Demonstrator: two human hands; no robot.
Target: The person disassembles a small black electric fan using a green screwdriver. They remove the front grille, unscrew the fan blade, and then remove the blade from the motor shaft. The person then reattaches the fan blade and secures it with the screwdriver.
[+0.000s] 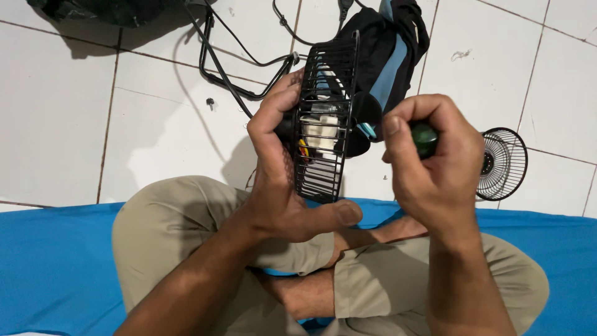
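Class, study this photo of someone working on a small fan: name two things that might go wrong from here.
The left hand grips the black fan cage in mid-air while the right hand drives a green-handled screwdriver at its hub; a slip might jab the fingers. The small dark screw lying loose on the white floor tiles may get lost.

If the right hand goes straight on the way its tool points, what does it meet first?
Probably the black hub of the fan that the left hand holds; the right hand aims its green-handled tool there. Depth is unclear.
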